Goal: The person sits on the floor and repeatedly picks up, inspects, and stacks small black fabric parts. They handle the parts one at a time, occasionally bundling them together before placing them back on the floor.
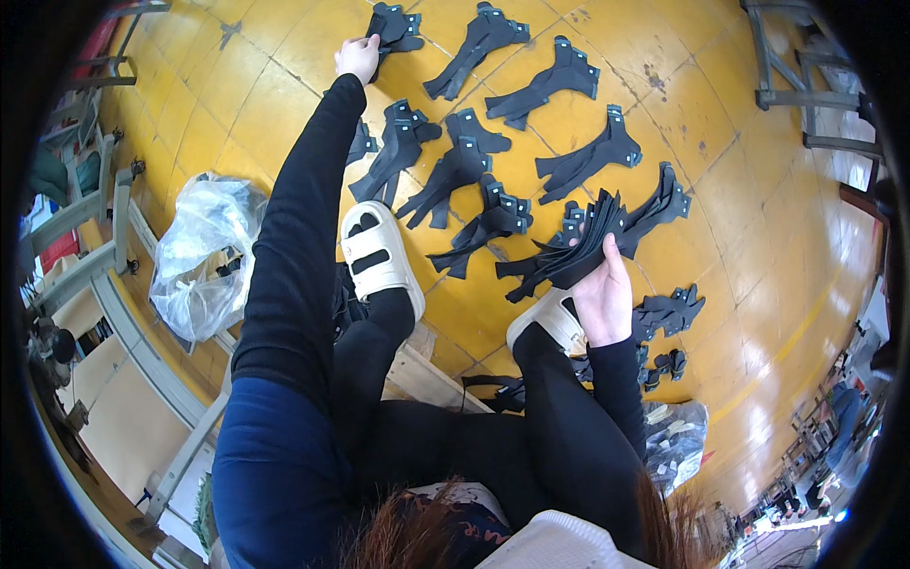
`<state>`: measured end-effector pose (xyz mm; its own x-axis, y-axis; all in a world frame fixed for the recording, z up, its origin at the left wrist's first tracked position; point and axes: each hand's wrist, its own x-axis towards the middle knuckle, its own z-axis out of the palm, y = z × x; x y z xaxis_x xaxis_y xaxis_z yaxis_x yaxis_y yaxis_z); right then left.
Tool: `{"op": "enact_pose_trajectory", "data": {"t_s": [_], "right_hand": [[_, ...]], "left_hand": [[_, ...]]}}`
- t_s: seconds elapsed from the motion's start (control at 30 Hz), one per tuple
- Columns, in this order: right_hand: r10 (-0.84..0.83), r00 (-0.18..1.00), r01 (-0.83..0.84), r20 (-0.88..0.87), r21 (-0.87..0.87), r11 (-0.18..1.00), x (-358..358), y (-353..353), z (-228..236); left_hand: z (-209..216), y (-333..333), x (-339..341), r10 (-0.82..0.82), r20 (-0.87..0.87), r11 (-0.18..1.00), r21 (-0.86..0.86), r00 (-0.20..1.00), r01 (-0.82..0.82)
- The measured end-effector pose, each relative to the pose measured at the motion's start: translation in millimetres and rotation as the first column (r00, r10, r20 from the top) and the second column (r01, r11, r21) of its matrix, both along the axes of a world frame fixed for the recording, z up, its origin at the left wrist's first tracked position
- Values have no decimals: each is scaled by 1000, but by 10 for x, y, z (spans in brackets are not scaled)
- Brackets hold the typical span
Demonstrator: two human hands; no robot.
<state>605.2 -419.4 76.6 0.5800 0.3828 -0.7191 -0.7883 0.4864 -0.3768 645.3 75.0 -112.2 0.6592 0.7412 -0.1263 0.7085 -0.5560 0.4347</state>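
Note:
My left hand (358, 59) reaches far out at the top, its fingers closed on the edge of a small pile of black socks (398, 28) on the floor. Close to my right knee, my right hand (605, 296) holds a thick fanned bundle of black socks (580, 254), palm up with the thumb over the side. Several more piles of black socks, with small tags at one end, lie spread out before me, among them one pile (592, 156) and another pile (457, 175). The bundle partly covers the piles behind it.
The floor (701, 228) is yellow tile. My feet in white sandals (377, 251) stand beside the piles. A clear plastic bag (204, 256) lies at left, another bag (675, 441) at lower right. Metal frames (123, 218) stand at left, and a grey frame (806, 95) at upper right.

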Motion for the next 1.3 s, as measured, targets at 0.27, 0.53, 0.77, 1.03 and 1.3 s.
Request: {"op": "enact_pose_trajectory", "data": {"t_s": [0.27,0.53,0.77,1.03,1.3], "right_hand": [[-37,996,38,83,-19,999,68,-54,-1],[-100,929,169,356,-168,971,184,36,-30],[53,882,238,469,-540,807,52,-82,-306],[-45,955,141,292,-320,937,-517,-927,-384],[231,972,-67,38,-900,430,-1836,-2256,-911]], "left_hand": [[684,-1164,227,-92,606,948,-189,790,255],[1422,-3595,-239,-99,428,168,-883,898,439],[1651,-4270,-410,175,245,-57,-964,954,258],[1768,-4094,-597,-408,200,29,-972,891,232],[1954,-4304,-878,-348,105,-398,-916,932,-45]]}}
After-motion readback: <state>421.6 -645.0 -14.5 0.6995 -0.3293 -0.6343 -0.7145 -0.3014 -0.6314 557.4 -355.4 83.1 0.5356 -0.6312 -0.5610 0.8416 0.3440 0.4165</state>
